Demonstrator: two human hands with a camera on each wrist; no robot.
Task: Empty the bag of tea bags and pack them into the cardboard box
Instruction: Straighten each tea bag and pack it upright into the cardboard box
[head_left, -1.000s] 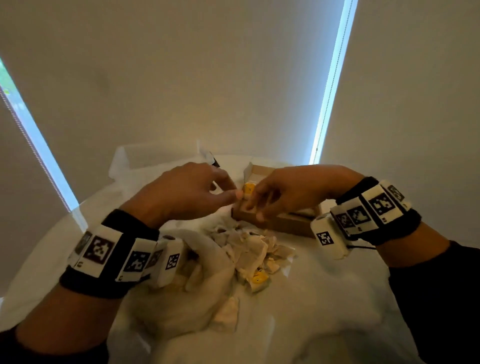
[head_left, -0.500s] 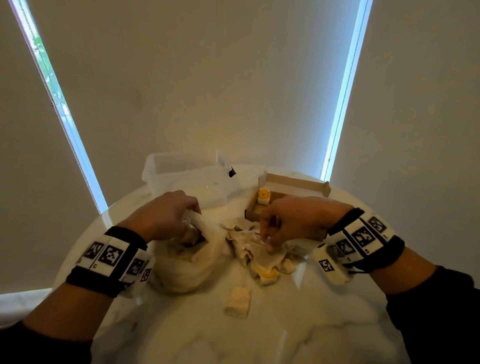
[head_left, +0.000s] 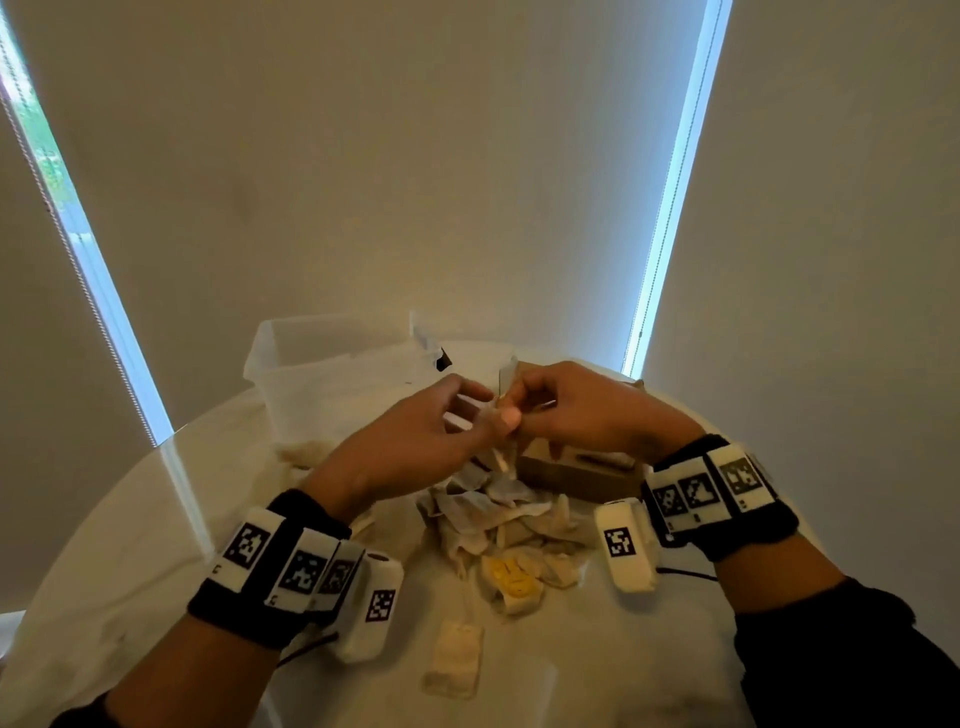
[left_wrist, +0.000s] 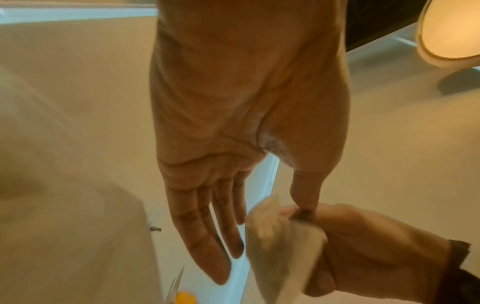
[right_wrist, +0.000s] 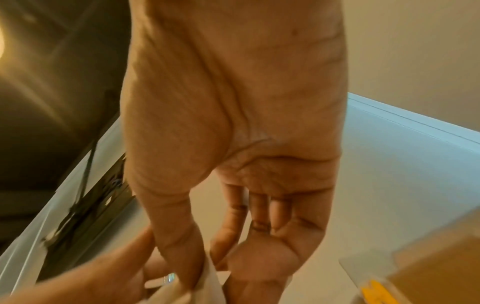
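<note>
Taking the cardboard box (head_left: 576, 470) as the marker: far to its left, a clear plastic tub (head_left: 332, 364) is standing at the back of the round table (head_left: 104, 597), and the emptied cloth bag (head_left: 306, 452) is lying crumpled in front of that tub. The left hand (head_left: 415, 441) is reaching toward the box, thumb and forefinger pinching a single tea bag (left_wrist: 280, 242) while its other fingers are spreading straight. The right hand (head_left: 587, 410) is hovering above the box, thumb and fingers curling onto that same tea bag from the other side. Just in front and left of the box, a heap of loose tea bags (head_left: 498, 525) is lying unpacked, with one stray tea bag (head_left: 454, 660) lying nearer the person. By my judgement, the emptying is looking done; the packing is barely beginning, and the box's contents are hiding behind the hands.
</note>
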